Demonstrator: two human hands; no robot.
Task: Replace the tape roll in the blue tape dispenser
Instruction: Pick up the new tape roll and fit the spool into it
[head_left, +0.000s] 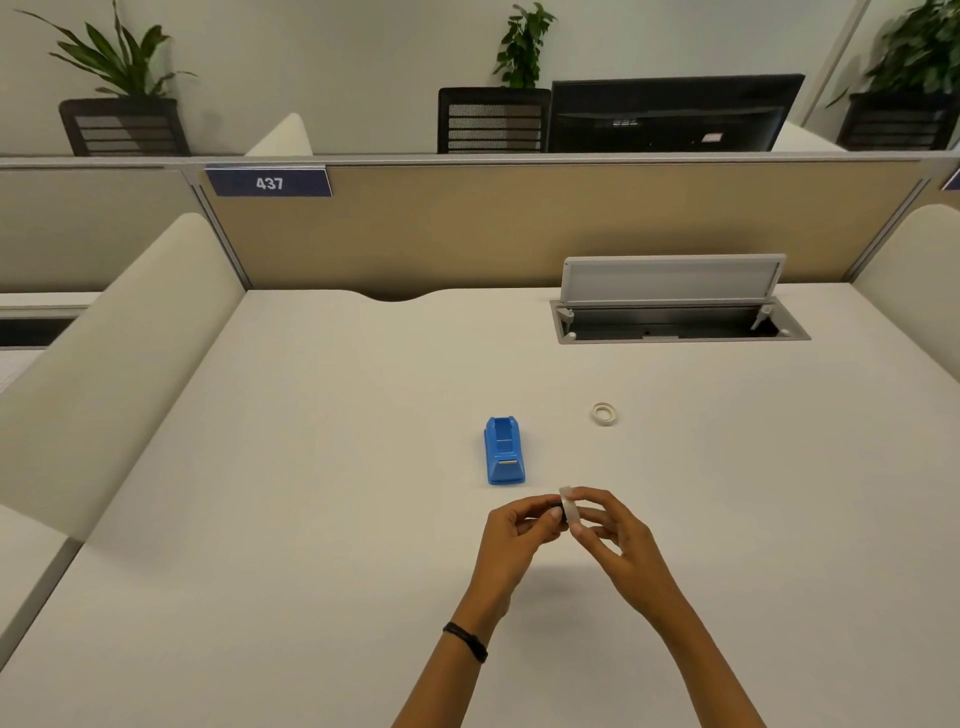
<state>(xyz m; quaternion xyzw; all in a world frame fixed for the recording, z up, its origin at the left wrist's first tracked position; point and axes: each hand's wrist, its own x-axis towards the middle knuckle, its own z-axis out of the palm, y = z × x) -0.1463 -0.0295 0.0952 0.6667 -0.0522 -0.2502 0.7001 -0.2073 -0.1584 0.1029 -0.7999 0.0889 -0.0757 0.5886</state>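
The blue tape dispenser (504, 451) stands on the white desk (311, 467) with its roll bay empty. Just in front of it, both hands meet above the desk. My right hand (618, 540) pinches a whitish tape roll (569, 506) held on edge. My left hand (519, 535) grips a small dark piece (555, 506) pressed against the roll's left side, mostly hidden by the fingers. A second thin whitish tape ring (604, 414) lies flat on the desk, to the right of the dispenser and apart from it.
An open cable hatch (675, 322) with its lid raised sits in the desk at the back right. A beige partition (519, 234) bounds the far edge, with padded side screens (119, 364) left and right. A black band circles my left wrist.
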